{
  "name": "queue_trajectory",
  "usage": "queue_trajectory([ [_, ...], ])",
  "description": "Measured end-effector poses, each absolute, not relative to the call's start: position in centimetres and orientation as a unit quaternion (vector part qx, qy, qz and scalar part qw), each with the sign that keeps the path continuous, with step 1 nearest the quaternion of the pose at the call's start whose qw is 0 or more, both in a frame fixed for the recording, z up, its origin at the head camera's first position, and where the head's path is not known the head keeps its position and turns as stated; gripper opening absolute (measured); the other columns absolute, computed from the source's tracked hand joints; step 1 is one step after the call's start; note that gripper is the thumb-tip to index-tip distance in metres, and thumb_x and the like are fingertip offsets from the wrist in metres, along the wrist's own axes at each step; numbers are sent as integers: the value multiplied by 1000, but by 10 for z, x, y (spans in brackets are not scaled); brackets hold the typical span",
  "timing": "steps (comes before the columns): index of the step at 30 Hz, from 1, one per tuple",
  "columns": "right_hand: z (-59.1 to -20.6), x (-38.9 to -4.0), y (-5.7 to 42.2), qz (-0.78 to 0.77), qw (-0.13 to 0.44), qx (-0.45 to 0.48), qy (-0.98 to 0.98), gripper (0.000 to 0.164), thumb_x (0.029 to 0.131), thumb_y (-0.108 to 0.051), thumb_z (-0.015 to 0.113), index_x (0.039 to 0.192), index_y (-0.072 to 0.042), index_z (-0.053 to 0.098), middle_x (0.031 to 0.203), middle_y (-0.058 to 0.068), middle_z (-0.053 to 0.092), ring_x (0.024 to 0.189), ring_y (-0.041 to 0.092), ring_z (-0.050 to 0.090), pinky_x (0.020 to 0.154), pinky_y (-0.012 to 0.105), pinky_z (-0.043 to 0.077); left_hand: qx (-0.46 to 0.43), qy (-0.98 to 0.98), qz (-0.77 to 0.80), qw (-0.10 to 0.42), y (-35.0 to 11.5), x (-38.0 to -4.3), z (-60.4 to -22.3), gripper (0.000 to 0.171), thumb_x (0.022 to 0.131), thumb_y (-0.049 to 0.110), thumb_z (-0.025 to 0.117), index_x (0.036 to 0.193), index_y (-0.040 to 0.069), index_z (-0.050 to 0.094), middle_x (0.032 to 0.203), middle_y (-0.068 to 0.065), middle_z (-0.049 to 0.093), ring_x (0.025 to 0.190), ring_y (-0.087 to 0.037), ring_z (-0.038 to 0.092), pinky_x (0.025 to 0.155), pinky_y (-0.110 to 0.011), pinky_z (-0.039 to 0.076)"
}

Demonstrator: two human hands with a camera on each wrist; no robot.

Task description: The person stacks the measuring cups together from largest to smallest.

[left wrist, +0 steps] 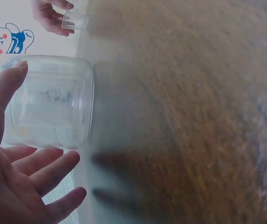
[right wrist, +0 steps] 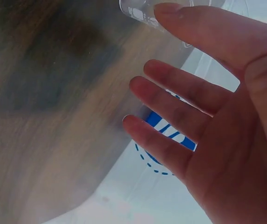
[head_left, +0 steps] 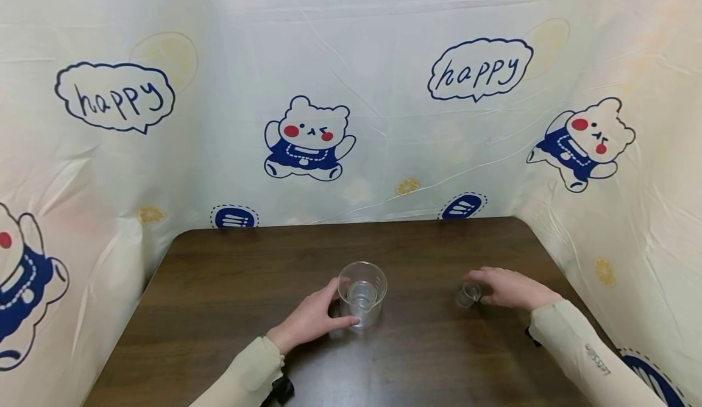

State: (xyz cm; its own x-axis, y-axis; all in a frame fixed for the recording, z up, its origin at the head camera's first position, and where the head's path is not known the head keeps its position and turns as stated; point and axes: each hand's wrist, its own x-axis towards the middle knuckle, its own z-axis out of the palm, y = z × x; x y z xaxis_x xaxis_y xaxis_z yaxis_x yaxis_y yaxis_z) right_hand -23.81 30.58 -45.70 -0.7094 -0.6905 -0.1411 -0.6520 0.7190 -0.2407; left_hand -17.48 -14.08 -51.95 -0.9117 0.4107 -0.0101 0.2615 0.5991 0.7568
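Note:
My left hand (head_left: 312, 318) is round the side of a large clear glass beaker (head_left: 375, 315), thumb in front and fingers behind. Another clear vessel, seemingly a smaller beaker (head_left: 362, 295), sits inside it. The large beaker stands upright on the table. In the left wrist view the thumb (left wrist: 7, 84) lies against the glass and the lower fingers are spread. To the right, my right hand (head_left: 507, 288) pinches a small clear beaker (head_left: 466, 297) between thumb and index finger. In the right wrist view the other fingers (right wrist: 170, 107) stretch away from that beaker (right wrist: 142, 11).
The dark wooden table (head_left: 236, 285) has rounded far corners. A pale curtain (head_left: 384, 151) with printed bears and words hangs behind it and along both sides, close to the right arm.

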Motion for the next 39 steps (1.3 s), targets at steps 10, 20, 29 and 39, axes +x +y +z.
queue_trajectory([
  [10,-455,-238,305,-102,131,-343,925,41,87,-15,84,124,-4,71,119,12,71,110,35,68,93,54,54,189,887,411,89,-140,-175,-520,84,88,59,78,152,17,44,151,-4,56,136,-23,58,109,-52,47],
  [20,-457,-243,305,-123,147,-346,918,31,87,-21,85,114,-14,71,103,-4,69,93,16,65,83,43,56,189,888,409,90,-141,-177,-520,86,88,63,76,152,17,43,152,-5,56,136,-24,58,110,-52,46],
  [29,-453,-243,302,-124,151,-347,917,30,88,-20,85,114,-15,71,105,-4,69,94,15,65,82,42,56,192,888,408,88,-141,-177,-521,86,88,62,77,152,16,44,151,-6,57,136,-23,58,110,-52,46],
  [39,-436,-238,290,-119,158,-353,914,28,88,-21,84,112,-16,71,104,-5,70,93,14,65,84,42,57,190,890,405,89,-143,-176,-522,86,87,64,76,151,16,44,146,-5,61,135,-24,58,108,-51,48],
])
